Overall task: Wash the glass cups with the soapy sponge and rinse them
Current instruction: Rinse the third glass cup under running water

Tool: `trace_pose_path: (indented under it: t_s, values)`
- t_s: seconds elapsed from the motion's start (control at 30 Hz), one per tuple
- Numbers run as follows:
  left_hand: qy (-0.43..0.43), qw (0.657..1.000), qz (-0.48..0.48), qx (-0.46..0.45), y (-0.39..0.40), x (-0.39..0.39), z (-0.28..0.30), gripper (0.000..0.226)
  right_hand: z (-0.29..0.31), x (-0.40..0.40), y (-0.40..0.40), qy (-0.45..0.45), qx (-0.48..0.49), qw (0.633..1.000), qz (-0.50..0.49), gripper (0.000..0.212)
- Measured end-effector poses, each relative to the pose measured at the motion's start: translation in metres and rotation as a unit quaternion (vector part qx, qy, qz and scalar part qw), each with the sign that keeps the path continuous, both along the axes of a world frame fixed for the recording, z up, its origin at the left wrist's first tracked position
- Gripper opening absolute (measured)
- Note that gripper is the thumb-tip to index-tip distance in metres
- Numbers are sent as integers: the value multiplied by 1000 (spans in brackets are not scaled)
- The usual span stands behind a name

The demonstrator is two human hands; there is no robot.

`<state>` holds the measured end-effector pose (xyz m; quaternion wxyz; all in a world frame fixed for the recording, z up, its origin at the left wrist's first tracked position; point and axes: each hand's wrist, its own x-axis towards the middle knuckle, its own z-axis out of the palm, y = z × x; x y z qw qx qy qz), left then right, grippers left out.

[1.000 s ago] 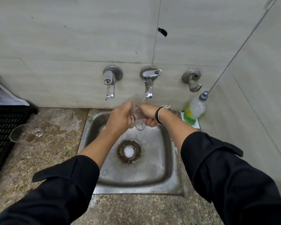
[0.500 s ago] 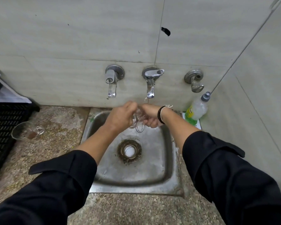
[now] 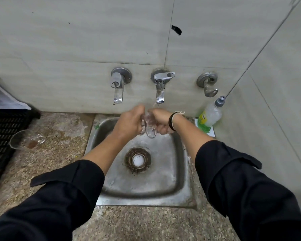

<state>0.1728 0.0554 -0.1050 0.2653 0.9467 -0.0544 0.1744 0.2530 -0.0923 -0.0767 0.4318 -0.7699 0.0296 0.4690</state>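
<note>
A clear glass cup with a handle [image 3: 149, 126] is held between both hands over the steel sink [image 3: 167, 185], under water running from the middle tap [image 3: 159, 91]. My left hand [image 3: 129, 122] grips the cup from the left. From the right, my right hand [image 3: 161, 122] curls its fingers round the cup. Much of the glass is hidden by the fingers and blurred. A second glass cup [image 3: 25, 140], with brown dregs in it, lies on the counter at the left. No sponge is in sight.
A green dish-soap bottle [image 3: 209, 115] stands at the sink's back right corner by the side wall. A black plastic crate [image 3: 2, 136] sits at the far left. Two more wall taps [image 3: 119, 84] [image 3: 208, 84] flank the running one. The drain [image 3: 137, 160] is mid-sink.
Both hands stay together under the tap, shifting slightly on the cup between them. The camera view has drifted a little.
</note>
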Motion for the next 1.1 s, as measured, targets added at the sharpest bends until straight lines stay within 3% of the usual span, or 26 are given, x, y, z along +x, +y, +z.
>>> trace_pose_path:
  t_s: [0.07,0.1,0.17,0.23,0.3,0.4,0.43,0.53,0.6,0.73,0.77,0.8,0.87,0.93,1.03,1.1]
  values:
    - [-24,999,5,27,-2,-3,-10,28,7,0,0,8,-44,998,44,41]
    - [-13,999,31,-22,-4,-1,-14,28,11,-3,2,-37,-44,998,38,40]
    - [75,963,85,-246,-10,10,-11,23,4,-7,5,-227,-1,974,-17,41]
    - [193,845,115,-486,-13,18,-8,14,-5,-15,7,-385,40,920,-64,46]
    - [256,743,116,-607,-14,20,-4,19,-14,-21,8,-434,63,889,-134,45]
    - [208,578,75,-786,-30,15,11,42,-20,-25,13,-454,28,866,-206,36]
    - [172,545,90,-816,-37,14,13,42,-20,-29,15,-476,18,855,-204,33]
    - [118,542,167,-815,-51,20,6,24,-25,-42,14,-602,12,790,-114,38]
    - [180,535,185,-805,-53,21,7,38,-31,-44,4,-673,0,737,-57,36]
    - [322,574,181,-731,-57,24,13,32,-39,-42,-15,-726,-29,687,-11,19]
    - [319,583,169,-728,-58,23,15,30,-40,-43,-14,-719,-35,694,-17,18]
    - [296,589,152,-736,-58,23,13,27,-38,-45,-12,-686,-32,725,-44,17]
    - [247,599,109,-753,-58,23,3,16,-24,-48,-4,-546,-2,826,-141,17]
    - [210,598,56,-771,-55,17,-1,18,-8,-41,-2,-404,25,898,-174,23]
    - [189,612,-18,-768,-38,8,-9,23,11,-22,-17,-189,122,973,-55,27]
    - [220,667,-37,-711,-27,5,-12,37,18,-8,-29,-87,122,989,14,39]
